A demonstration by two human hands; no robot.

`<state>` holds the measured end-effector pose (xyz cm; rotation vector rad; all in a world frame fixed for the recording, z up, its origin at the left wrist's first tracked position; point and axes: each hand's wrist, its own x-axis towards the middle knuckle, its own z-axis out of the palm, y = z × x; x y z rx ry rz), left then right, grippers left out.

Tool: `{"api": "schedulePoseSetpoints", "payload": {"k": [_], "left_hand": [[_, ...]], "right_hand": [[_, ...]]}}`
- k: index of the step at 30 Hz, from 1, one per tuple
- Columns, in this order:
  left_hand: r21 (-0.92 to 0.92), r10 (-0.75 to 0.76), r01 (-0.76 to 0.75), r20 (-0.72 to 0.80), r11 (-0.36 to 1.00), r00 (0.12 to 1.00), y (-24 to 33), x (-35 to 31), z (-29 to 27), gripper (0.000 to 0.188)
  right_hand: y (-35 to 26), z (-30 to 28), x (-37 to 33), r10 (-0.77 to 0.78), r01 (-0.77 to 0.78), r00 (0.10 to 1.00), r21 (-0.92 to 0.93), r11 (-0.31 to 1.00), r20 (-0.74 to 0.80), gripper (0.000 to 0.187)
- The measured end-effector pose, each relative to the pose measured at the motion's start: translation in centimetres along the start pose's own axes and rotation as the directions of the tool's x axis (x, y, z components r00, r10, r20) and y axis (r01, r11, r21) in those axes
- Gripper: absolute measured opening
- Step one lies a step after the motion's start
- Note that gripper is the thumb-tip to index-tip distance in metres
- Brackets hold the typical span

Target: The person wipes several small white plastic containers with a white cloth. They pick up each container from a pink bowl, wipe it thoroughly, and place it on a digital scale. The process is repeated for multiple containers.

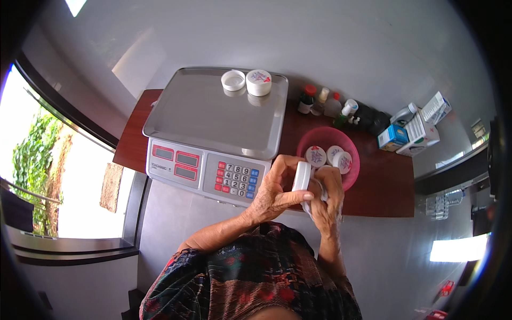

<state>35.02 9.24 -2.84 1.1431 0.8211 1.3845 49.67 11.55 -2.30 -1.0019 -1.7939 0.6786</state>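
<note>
My left hand grips a round white jar or lid by its rim, turned on edge so its ridged side shows. Close against it on the right, my right hand is closed on a thin white cloth or tissue, part of which hangs below the fingers. Just beyond both hands, a pink bowl contains several white round jars with printed tops. On the steel pan of a weighing scale rest a white ring-shaped lid and a white jar, side by side.
Under the scale and bowl is a dark red wooden tabletop. Small bottles line the back edge by the grey wall, with a blue box and a white carton at right. A bright window is at left.
</note>
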Motion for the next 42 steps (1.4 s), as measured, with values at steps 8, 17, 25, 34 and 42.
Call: {"api": "schedulePoseSetpoints", "payload": {"k": [8,17,25,34,42], "left_hand": [[0.533,0.213,-0.083,-0.188,0.842,0.959,7.9,4.2,-8.7,0.067],[0.946,0.291,0.085,-0.18,0.313,0.939,8.2,13.4,-18.7,0.07],[0.983,0.181,0.008,-0.042,0.185,0.983,6.7,16.7,-19.0,0.069],[0.986,0.153,-0.042,0.017,0.161,0.988,6.3,17.7,-20.5,0.075],[0.976,0.053,-0.007,-0.005,0.219,0.999,6.4,17.5,-20.8,0.074]], "right_hand": [[0.4,-0.9,-1.0,0.224,-0.237,0.971,0.21,0.948,0.085,0.016],[0.5,-0.1,-1.5,0.26,-0.273,0.961,0.192,0.943,0.092,0.017],[0.5,0.3,-2.0,0.314,-0.312,0.949,0.214,0.926,0.026,0.013],[0.6,1.1,-2.6,0.376,-0.37,0.926,0.268,0.889,0.033,0.013],[0.6,2.0,-2.4,0.358,-0.345,0.934,0.277,0.897,0.005,0.016]]}}
